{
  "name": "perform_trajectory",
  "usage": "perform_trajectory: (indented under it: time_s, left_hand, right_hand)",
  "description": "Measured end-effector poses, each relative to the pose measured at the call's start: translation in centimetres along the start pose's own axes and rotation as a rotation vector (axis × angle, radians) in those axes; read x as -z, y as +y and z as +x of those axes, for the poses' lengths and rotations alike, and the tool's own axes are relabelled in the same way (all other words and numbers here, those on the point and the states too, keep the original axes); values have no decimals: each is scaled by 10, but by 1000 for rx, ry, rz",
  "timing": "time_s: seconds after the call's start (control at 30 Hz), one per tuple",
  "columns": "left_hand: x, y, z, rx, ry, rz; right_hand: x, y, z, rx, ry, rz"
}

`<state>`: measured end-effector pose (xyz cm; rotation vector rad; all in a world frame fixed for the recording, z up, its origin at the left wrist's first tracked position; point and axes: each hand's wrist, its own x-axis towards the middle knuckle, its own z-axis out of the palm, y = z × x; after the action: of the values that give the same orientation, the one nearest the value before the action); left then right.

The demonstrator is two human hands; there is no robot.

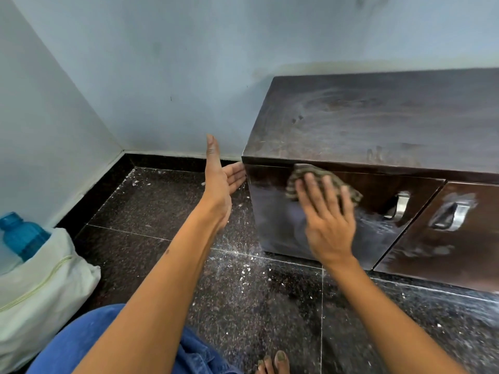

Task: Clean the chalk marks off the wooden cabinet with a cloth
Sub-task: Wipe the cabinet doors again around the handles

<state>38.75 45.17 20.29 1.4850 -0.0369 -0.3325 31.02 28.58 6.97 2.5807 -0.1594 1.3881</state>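
A low dark wooden cabinet [378, 125] stands against the pale blue wall, its top and doors smeared with white chalk. My right hand [328, 217] lies flat with spread fingers on a striped grey-brown cloth [305, 175], pressing it against the upper part of the left door. My left hand [222, 179] is open, thumb raised, its fingertips touching the cabinet's left front corner. White chalk smears show on the lower left door [378, 225] and around the handle of the right door [456, 211].
Metal handles [401, 206] stick out from both doors. The dark speckled tile floor [167, 211] carries chalk crumbs and dust. A white bag [40, 287] with a blue bottle [21, 236] sits at the left. My blue-clad knee and toes are at the bottom edge.
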Motion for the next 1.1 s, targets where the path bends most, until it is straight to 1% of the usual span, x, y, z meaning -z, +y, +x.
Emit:
perform_trajectory:
  time_s: [0.07,0.13,0.27,0.33,0.4,0.47,0.5,0.57,0.67,0.7,0.73,0.77,0.83,0.9,1.0,1.07,1.1]
  left_hand:
    - [2,2,0,19,-7,0]
    - [5,3,0,47,-30,16]
    - [10,16,-1,131,-145,70]
    - [10,26,1,175,-111,99]
    - [9,34,1,171,-36,83]
    - [3,36,-3,164,-42,75]
    - [0,35,-5,176,-68,77]
    - [-4,33,-9,172,-107,75]
    - [-5,31,-12,110,-129,114]
    - [-3,29,-12,99,-140,137]
    - [-1,27,-11,94,-149,153]
    - [0,25,-10,86,-155,159]
    - [-1,22,-9,53,-140,141]
    - [-1,22,-8,35,-109,126]
    - [-2,22,-7,51,-94,142]
    - [-4,22,-9,48,-93,145]
    - [-4,20,-9,39,-92,136]
  right_hand:
    - [-2,5,-1,-47,54,15]
    - [-5,-11,12,-34,37,50]
    - [-19,-56,40,136,3,29]
    - [-29,-64,40,225,-32,21]
    - [-34,-64,33,352,-109,-22]
    - [-36,-57,19,431,-176,-68]
    - [-35,-51,10,423,-192,-71]
    - [-29,-37,-6,326,-167,-68]
    - [-12,-18,-4,111,-26,-25]
    - [-8,-18,7,72,17,8]
    - [-5,-21,20,69,27,36]
    - [-5,-26,30,97,13,49]
    - [-14,-41,37,224,-12,42]
    - [-31,-48,27,327,-63,68]
    - [-47,-41,-8,530,-231,72]
    - [-50,-28,-30,655,-329,-6]
    - [-51,-23,-37,674,-341,-60]
